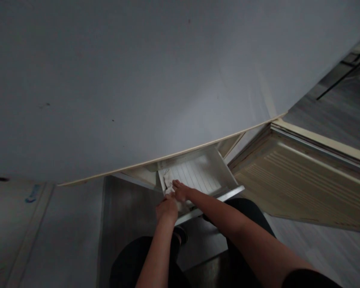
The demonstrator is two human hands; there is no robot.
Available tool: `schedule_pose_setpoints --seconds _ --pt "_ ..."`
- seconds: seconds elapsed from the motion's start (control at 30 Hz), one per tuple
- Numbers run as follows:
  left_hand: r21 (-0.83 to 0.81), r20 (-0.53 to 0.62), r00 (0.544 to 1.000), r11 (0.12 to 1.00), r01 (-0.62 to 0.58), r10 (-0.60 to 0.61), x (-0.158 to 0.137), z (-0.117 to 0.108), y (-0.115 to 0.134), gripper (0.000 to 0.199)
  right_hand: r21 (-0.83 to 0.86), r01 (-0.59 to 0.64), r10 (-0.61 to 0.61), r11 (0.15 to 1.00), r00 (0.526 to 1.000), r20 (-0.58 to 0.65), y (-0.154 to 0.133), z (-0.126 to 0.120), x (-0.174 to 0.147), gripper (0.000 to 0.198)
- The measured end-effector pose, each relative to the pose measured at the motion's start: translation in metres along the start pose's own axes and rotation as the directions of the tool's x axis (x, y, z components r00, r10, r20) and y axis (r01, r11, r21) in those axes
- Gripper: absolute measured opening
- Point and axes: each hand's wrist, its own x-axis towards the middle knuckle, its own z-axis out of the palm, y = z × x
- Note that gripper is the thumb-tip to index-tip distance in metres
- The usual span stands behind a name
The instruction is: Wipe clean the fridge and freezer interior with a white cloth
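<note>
Fingers of left hand (167, 207) and right hand (181, 191) are handling crumpled cloth (169, 191) at drawer's (202, 172) eight o'clock, grip unclear. Next: probably needing steady pressure.

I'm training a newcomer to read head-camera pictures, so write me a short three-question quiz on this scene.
1. True or false: the drawer is pushed fully shut.
2. Choose one: in the picture, the left hand, right hand and crumpled whitish material are together at the drawer's
A) left side
B) centre
C) right side
3. Fill in: in the picture, the ribbed panel is to the ____ of the drawer.

Key: 1. False, it is pulled out. 2. A. 3. right.
</note>
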Motion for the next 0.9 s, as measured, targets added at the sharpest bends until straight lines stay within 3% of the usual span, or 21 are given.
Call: schedule_pose_setpoints --seconds 0.13,0.23,0.3,0.37,0.43,0.5,0.6,0.7,0.8,0.9 --pt "0.089 -0.02 1.0 0.996 0.009 -0.007 -0.003 0.004 0.002 0.043 -0.311 0.207 -0.218 0.928 0.976 -0.002 0.016 0.001 0.0 0.065" --pt "0.07 -0.028 1.0 0.998 -0.003 0.005 -0.004 0.004 0.0 0.042 -0.372 0.231 -0.232 0.899 0.972 0.041 0.018 0.004 0.003 0.064" --pt "0.06 -0.019 1.0 0.998 0.002 -0.001 -0.004 0.003 -0.001 0.041 -0.381 0.121 -0.138 0.917 0.99 -0.017 0.02 -0.004 0.005 0.066" --pt "0.053 -0.012 1.0 0.998 0.014 -0.013 -0.004 0.002 -0.001 0.042 -0.357 -0.081 0.035 0.931 0.99 -0.134 0.028 -0.025 0.005 0.068" --pt "0.05 -0.009 1.0 0.999 0.017 -0.017 -0.004 0.002 -0.002 0.043 -0.312 -0.281 0.219 0.908 0.951 -0.22 0.042 -0.051 0.001 0.071" --pt "0.061 -0.008 1.0 0.998 0.01 -0.009 -0.005 0.002 -0.002 0.043 -0.286 -0.373 0.297 0.883 0.914 -0.276 0.057 -0.073 -0.008 0.071" --pt "0.135 0.02 1.0 0.991 -0.006 0.003 -0.007 0.001 -0.001 0.041 -0.328 -0.238 0.136 0.914 0.942 -0.306 0.073 -0.084 -0.02 0.072" --pt "0.216 0.065 0.998 0.976 0.004 -0.019 -0.008 -0.002 0.002 0.039 -0.398 0.051 -0.113 0.916 0.985 -0.133 0.07 -0.065 -0.024 0.075" --pt "0.252 0.085 0.996 0.968 0.002 -0.024 -0.008 -0.006 0.006 0.038 -0.403 0.232 -0.267 0.885 0.963 -0.033 0.057 -0.037 -0.016 0.068" --pt "0.266 0.089 0.996 0.964 -0.006 -0.019 -0.007 -0.006 0.006 0.037 -0.383 0.274 -0.322 0.882 0.944 -0.065 0.048 -0.022 -0.003 0.073"
